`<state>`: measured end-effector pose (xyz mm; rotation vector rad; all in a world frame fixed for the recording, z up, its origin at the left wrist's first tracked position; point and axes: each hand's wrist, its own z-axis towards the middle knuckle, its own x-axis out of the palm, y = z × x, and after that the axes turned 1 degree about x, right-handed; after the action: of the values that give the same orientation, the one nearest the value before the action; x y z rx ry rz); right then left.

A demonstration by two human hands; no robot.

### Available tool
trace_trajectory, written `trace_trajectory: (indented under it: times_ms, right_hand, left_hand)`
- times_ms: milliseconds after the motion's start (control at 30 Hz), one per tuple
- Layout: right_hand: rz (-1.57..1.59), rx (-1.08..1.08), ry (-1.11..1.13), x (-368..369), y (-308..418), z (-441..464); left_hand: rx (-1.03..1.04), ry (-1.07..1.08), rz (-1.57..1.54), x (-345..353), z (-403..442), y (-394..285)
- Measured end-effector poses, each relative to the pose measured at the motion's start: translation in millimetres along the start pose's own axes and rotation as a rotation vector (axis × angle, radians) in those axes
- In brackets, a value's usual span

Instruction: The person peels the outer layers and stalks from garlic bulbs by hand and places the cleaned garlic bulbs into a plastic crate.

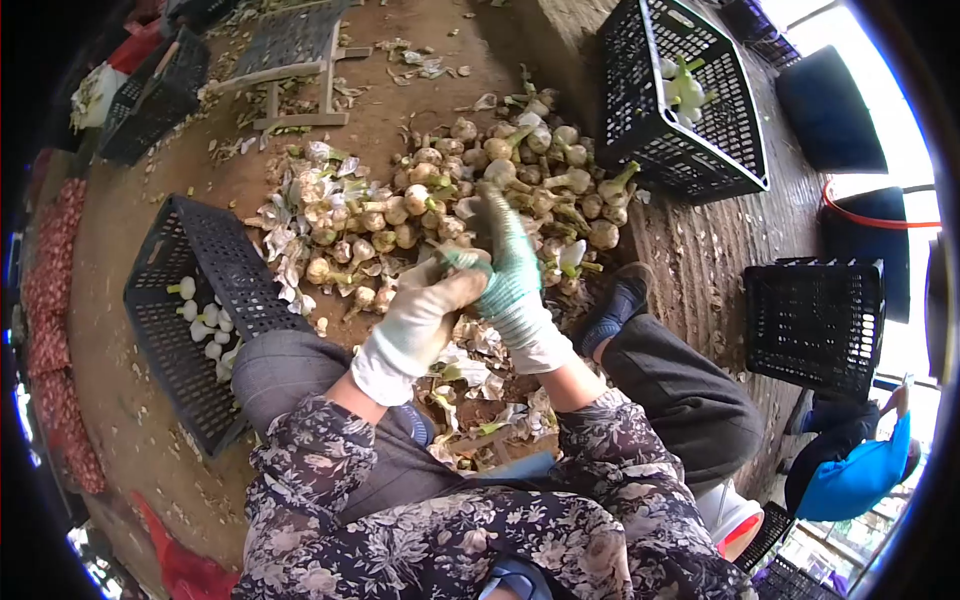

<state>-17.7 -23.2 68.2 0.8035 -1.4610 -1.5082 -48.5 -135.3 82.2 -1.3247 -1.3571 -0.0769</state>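
Both my hands wear soiled white and green work gloves and meet in front of me, over a heap of garlic bulbs [400, 210]. My left hand [425, 310] is closed against the thumb side of my right hand, its fingers bent; whatever they hold, if anything, is hidden. My right hand [510, 265] has its fingers stretched out and pointing away from me, over the heap. The bulbs are dirty and unpeeled, several with stubs of stalk. Loose garlic skins [475, 375] lie below my hands, between my legs.
A black crate [230, 270] with peeled white garlic stands at my left. Another crate [690, 155] at the upper right also holds bulbs. A black crate [815, 325] stands farther right, near a person in blue [860, 475]. A low wooden stool [295, 70] is ahead.
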Motion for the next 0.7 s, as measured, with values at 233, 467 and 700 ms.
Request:
trace_trajectory:
  times_ms: [233,467,700]
  right_hand:
    - [0.414,0.698,0.363,-18.8,-6.3,-9.7]
    - [-0.340,0.372,-0.937,-198.0,-123.6,107.6]
    - [-0.803,0.470,-0.743,-300.8,-189.8,150.3]
  left_hand:
    - [-0.100,-0.028,0.129,-4.7,-10.3,11.8]
    - [-0.162,-0.293,0.214,-8.1,3.2,11.5]
    - [-0.243,-0.171,0.320,-9.2,12.0,13.2]
